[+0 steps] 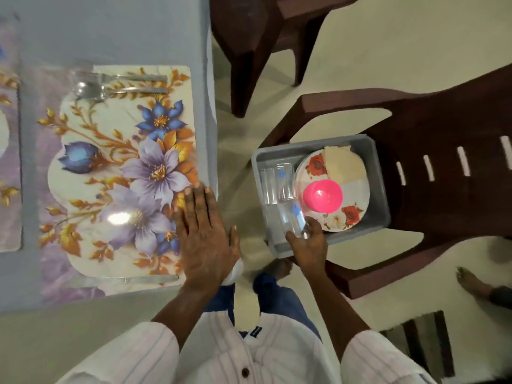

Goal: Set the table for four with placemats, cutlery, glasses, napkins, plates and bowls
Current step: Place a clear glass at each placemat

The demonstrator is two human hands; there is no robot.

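— What's at the left, on the table?

— The table (110, 31) carries a floral placemat (122, 173) against its right edge. A fork (124, 77) and a spoon (110, 91) lie side by side across the mat's far end, and a knife (149, 279) lies along its near end. The edge of a second placemat (9, 162) shows at the far left.

— And your left hand?

— My left hand (205, 234) lies palm down, the forearm reaching forward out of a striped sleeve. Its fingers (196, 195) are straight and close together, tips on the floral placemat's right border, and they hold nothing.

— The right one?

— My right hand (307, 245) is at the near rim of a grey tub (288, 153) that sits on a brown chair (443, 120). Its fingers are curled round one end of a clear glass (293, 220), which slants over the tub's near left corner.

— What else is in the tub?

— More clear glasses (277, 181) are on its left side. To their right is a plate (357, 189) with red roses and a pink bowl (322, 195) upside down on it. Something cream (343, 164) covers the plate's far part; I can't tell whether it is a napkin.

— Any writing?

— Blue marks on the glasses and a small dark tag (256, 331) at my waist, all too small to read.
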